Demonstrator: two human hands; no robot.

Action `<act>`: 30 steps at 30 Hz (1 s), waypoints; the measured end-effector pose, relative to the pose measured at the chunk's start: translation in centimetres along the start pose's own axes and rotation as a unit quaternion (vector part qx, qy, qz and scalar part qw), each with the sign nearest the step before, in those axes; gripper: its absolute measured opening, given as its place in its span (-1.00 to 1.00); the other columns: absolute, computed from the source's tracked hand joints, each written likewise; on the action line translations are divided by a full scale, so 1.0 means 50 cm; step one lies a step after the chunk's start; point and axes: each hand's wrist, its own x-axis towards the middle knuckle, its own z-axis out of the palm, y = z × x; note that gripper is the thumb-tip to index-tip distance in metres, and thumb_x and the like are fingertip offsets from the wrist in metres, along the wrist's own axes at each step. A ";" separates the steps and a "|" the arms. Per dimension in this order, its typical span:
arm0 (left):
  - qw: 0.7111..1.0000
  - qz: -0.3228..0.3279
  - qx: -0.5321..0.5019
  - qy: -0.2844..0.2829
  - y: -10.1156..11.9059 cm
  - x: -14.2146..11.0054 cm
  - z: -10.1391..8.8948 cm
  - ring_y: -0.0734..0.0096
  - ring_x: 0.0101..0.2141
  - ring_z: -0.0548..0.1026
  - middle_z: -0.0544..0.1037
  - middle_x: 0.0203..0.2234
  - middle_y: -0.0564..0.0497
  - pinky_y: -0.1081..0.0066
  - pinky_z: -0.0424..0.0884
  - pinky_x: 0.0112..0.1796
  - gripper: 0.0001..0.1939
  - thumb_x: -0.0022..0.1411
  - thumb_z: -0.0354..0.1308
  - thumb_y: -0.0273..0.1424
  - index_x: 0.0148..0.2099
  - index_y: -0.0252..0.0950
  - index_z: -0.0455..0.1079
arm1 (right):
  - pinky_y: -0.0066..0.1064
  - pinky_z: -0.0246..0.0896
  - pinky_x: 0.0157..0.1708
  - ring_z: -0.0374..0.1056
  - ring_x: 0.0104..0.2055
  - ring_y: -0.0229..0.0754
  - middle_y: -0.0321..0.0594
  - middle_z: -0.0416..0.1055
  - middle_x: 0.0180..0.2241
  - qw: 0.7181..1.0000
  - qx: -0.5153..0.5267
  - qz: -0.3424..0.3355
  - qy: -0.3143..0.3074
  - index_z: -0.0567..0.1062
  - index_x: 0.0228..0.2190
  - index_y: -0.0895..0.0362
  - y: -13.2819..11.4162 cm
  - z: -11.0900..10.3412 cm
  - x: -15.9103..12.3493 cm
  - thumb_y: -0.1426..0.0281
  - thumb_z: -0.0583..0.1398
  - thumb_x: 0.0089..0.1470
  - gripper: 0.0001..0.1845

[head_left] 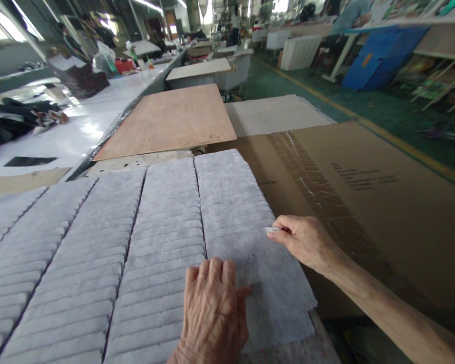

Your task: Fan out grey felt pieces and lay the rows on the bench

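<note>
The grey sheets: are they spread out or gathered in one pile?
Spread out: the grey sheets lie overlapping in long rows, edges showing, with the left hand on them.

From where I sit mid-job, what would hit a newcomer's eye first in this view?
Probably the long rows of overlapping pale grey sheets, filling the near left and centre. Next, the two bare hands: the left rests on the sheets at bottom centre, while the right pinches a small white piece near their right edge. Behind, the bright blue container stands out at upper right.
</note>
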 end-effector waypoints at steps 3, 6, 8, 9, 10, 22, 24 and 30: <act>0.999 0.030 -0.012 0.035 0.000 -0.004 -0.003 0.20 -0.28 0.31 0.38 -0.26 -0.10 0.20 0.22 -0.31 -0.81 0.15 0.00 -0.43 -0.15 -0.30 0.27 | -0.48 -0.05 -0.61 0.10 -0.64 -0.33 -0.38 0.21 -0.70 1.000 0.012 0.002 -0.003 0.37 -0.66 0.10 0.002 0.000 -0.001 0.25 0.13 -0.08 -0.76; 0.997 0.059 -0.019 0.047 0.006 -0.017 0.000 0.18 -0.18 0.31 0.36 -0.11 -0.14 0.19 0.25 -0.25 -0.63 0.10 0.02 -0.47 0.01 -0.31 0.20 | -0.48 -0.05 -0.63 0.09 -0.65 -0.33 -0.39 0.19 -0.71 1.000 0.023 0.004 -0.006 0.36 -0.67 0.09 0.003 -0.002 -0.002 0.23 0.13 -0.10 -0.75; 0.998 0.061 -0.009 0.028 0.011 -0.027 0.004 0.20 -0.20 0.33 0.39 -0.14 -0.10 0.21 0.24 -0.27 -0.64 0.07 0.04 -0.49 -0.03 -0.27 0.22 | -0.48 -0.06 -0.63 0.09 -0.65 -0.33 -0.39 0.18 -0.72 1.000 0.027 0.009 -0.011 0.36 -0.67 0.09 0.002 -0.004 -0.002 0.21 0.13 -0.10 -0.74; 0.998 0.060 -0.003 0.019 0.013 -0.031 0.006 0.21 -0.22 0.34 0.41 -0.17 -0.08 0.22 0.24 -0.28 -0.66 0.05 0.04 -0.50 -0.06 -0.26 0.24 | -0.48 -0.06 -0.63 0.09 -0.65 -0.33 -0.39 0.18 -0.72 0.999 0.029 0.011 -0.014 0.36 -0.67 0.09 0.002 -0.005 -0.002 0.21 0.13 -0.11 -0.74; 0.998 0.059 0.000 0.010 0.015 -0.035 0.007 0.23 -0.25 0.34 0.42 -0.20 -0.06 0.23 0.23 -0.30 -0.69 0.04 0.04 -0.52 -0.11 -0.24 0.26 | -0.48 -0.06 -0.63 0.09 -0.65 -0.33 -0.40 0.18 -0.72 0.999 0.030 0.014 -0.017 0.36 -0.66 0.09 0.001 -0.006 -0.002 0.21 0.13 -0.10 -0.74; 0.997 0.053 -0.054 0.026 -0.010 -0.010 -0.003 0.31 -0.44 0.31 0.38 -0.49 0.03 0.30 0.14 -0.42 -0.88 0.19 -0.04 -0.43 -0.40 -0.22 0.26 | -0.34 0.20 -0.36 0.32 -0.27 -0.13 -0.22 0.40 -0.31 0.990 -0.095 -0.066 0.080 0.40 -0.37 0.12 -0.005 0.003 -0.011 0.44 0.18 -0.12 -0.84; 0.997 0.043 -0.047 0.045 -0.025 0.020 -0.015 0.28 -0.35 0.33 0.41 -0.38 -0.01 0.28 0.20 -0.36 -0.91 0.20 -0.04 -0.47 -0.30 -0.25 0.28 | -0.29 0.24 -0.25 0.30 -0.14 -0.09 -0.18 0.38 -0.18 0.983 -0.100 -0.129 0.089 0.37 -0.23 0.12 -0.002 0.001 -0.008 0.48 0.18 -0.12 -0.68; 0.999 -0.036 0.008 -0.021 -0.056 0.110 -0.030 0.20 -0.15 0.33 0.42 -0.18 -0.05 0.21 0.21 -0.20 -0.75 0.14 0.06 -0.50 -0.10 -0.27 0.24 | -0.35 0.22 -0.25 0.32 -0.23 -0.18 -0.24 0.38 -0.25 0.994 -0.078 -0.075 -0.008 0.39 -0.26 0.12 -0.003 -0.014 0.017 0.49 0.25 -0.17 -0.67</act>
